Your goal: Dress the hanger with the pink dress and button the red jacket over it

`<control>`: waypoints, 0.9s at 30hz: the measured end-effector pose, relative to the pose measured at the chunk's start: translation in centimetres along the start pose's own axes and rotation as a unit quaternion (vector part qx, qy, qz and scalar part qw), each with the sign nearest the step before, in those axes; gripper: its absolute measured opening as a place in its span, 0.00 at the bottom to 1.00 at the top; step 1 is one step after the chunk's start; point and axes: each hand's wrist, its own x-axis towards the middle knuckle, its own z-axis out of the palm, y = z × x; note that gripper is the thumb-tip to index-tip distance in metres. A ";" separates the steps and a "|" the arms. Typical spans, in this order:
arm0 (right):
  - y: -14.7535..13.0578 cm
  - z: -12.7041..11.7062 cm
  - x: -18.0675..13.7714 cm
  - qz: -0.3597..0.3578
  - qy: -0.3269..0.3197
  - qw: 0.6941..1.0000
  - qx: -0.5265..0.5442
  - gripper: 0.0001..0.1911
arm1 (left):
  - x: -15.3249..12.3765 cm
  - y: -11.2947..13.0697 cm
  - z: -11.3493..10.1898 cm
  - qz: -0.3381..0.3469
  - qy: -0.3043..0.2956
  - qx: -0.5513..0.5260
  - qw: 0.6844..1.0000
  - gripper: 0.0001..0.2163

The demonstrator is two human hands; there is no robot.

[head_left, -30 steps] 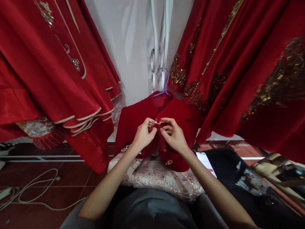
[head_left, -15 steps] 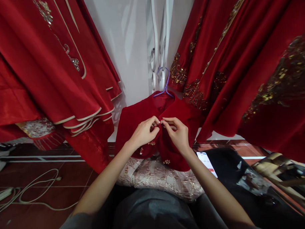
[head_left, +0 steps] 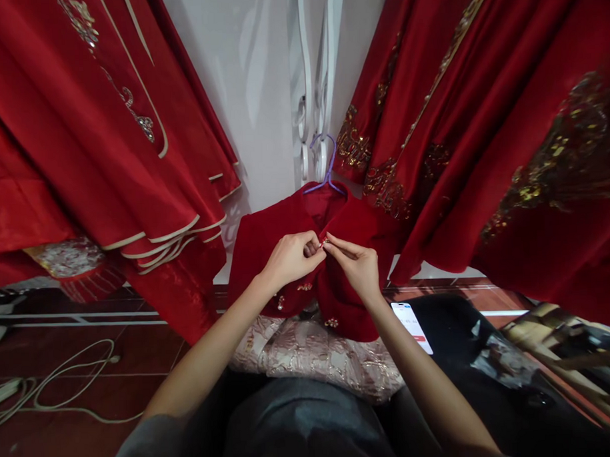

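Observation:
In front of me a red velvet jacket (head_left: 265, 240) is on a purple hanger (head_left: 328, 180), its lower part over pale pink brocade fabric (head_left: 319, 354) on my lap. At the jacket's front opening, my left hand (head_left: 291, 259) is closed, thumb and forefinger pinched on the edge. Opposite it, my right hand (head_left: 360, 265) pinches a small shiny fastener (head_left: 324, 242) at the same spot, the fingertips of both hands nearly touching. Fingers partly hide the fastener. Below the hands, a gold beaded ornament (head_left: 304, 288) and another beaded ornament (head_left: 331, 323) sit on the jacket.
Red gowns with cream trim (head_left: 173, 166) hang at left, and red gowns with gold sequins (head_left: 424, 191) at right. A lit phone (head_left: 411, 327) lies on a black surface beside a clear plastic bag (head_left: 504, 361). A white cable (head_left: 66, 408) trails across the tiled floor.
Both hands stay at the same place on the jacket front. My left fingers have shifted slightly right, and my right fingers have drawn into a tighter pinch. The view has moved a little.

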 end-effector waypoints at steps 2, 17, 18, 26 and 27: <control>-0.1 -0.2 0.0 0.012 -0.015 1.000 0.014 0.18 | 0.0 0.1 -0.1 -0.002 -0.007 0.008 1.000 0.05; 0.6 -1.2 1.8 0.055 -0.075 0.992 0.082 0.20 | 1.3 1.0 0.3 0.079 -0.023 0.170 0.982 0.05; 0.7 -1.2 1.7 0.051 -0.079 0.992 0.078 0.19 | 1.2 0.9 0.6 0.074 -0.017 0.162 0.984 0.06; 1.4 0.1 -1.5 -0.101 -0.107 0.988 -0.042 0.39 | -2.7 0.9 3.9 -0.152 0.063 -0.280 0.946 0.16; 1.3 0.2 -1.7 -0.121 -0.121 0.982 -0.080 0.42 | -3.3 1.0 3.9 -0.162 0.065 -0.301 0.937 0.17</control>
